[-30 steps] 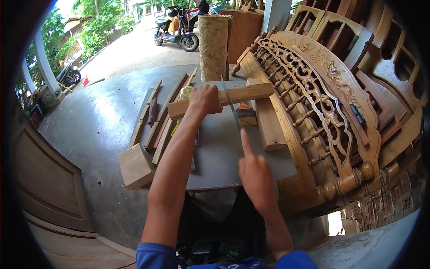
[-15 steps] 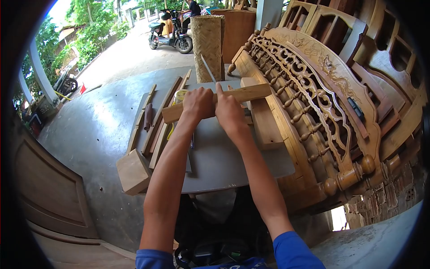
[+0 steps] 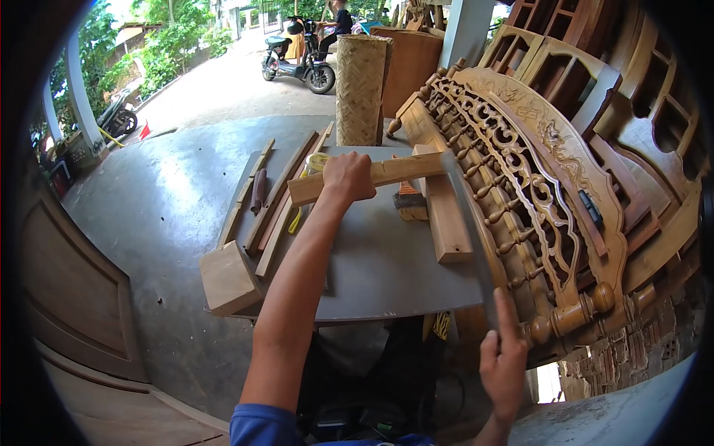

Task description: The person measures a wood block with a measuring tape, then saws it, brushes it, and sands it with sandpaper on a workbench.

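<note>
Bar of squared light-brown wood (image 3: 401, 171) lies crosswise toward grey flat table's (image 3: 372, 267) far edge, left hand (image 3: 349, 177) clenched round it. Right hand (image 3: 504, 364), off near-right corner, grips long grey metal blade (image 3: 474, 223), which runs up to bar's right end; contact unclear.

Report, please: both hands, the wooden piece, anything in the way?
Left hand gripping wooden piece. Right hand holding blurred blade. Possible obstacle: wooden block at piece's right end.

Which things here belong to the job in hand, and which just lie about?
In the job:
wooden bar, gripped by the left hand
long blade, held in the right hand
block at the bar's right end, probably a support

Apparently lying about:
carved panel
woven roll
scooter
</note>
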A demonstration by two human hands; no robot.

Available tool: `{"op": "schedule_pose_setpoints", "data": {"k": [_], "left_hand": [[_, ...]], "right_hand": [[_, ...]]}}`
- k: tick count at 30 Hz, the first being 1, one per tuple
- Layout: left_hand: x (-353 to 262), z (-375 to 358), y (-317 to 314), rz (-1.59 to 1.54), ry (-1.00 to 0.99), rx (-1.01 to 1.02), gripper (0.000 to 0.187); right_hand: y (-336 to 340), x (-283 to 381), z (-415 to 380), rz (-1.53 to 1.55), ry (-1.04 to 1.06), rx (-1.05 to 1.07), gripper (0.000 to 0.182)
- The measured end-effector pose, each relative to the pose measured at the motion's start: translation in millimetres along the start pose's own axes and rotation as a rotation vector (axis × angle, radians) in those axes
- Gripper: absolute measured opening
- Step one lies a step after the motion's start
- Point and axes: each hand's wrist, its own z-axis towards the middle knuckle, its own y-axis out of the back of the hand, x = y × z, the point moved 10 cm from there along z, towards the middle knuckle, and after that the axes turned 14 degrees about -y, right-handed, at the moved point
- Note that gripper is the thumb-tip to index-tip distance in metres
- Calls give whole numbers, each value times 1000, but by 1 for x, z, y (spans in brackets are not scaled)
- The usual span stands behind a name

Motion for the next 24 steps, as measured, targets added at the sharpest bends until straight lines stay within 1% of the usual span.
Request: {"op": "schedule_pose_setpoints", "data": {"k": [2, 4, 5, 7, 9, 10, 12, 13, 15, 18, 21, 24], "left_hand": [[-2, -1, -2, 5, -9, 0, 25], [-3, -3, 2, 17, -13, -4, 22], [-4, -4, 3, 22, -12, -4, 20], [-5, -8, 7, 24, -9, -12, 18], [-8, -11, 10, 18, -11, -31, 19], [-10, -11, 11, -1, -17, -33, 23], [-13, -14, 11, -43, -23, -36, 32], [-13, -15, 9, -53, -23, 3, 31], [-13, -14, 6, -64, -23, 77, 28], [-14, -15, 6, 36, -56, -73, 41], [-10, -16, -19, -64, 66, 220, 51], [-23, -17, -8, 38, 15, 211, 45]], "right_hand": [[20, -7, 8, 96, 47, -226, 56], [18, -20, 17, 127, 90, -298, 55], [14, -23, 18, 195, 81, -303, 55], [-1, -16, 19, 279, -50, -195, 55], [-22, 6, 25, 222, 28, -104, 55], [-33, 15, 29, 192, 67, -60, 55], [-50, 28, 35, 130, 142, -55, 55], [-59, 33, 36, 99, 183, -51, 56], [-74, 34, 39, 147, 195, -16, 56], [-81, 34, 36, 132, 178, 35, 58], [-84, 34, 34, 115, 159, 68, 57], [-88, 33, 30, 130, 158, 76, 56]]}}
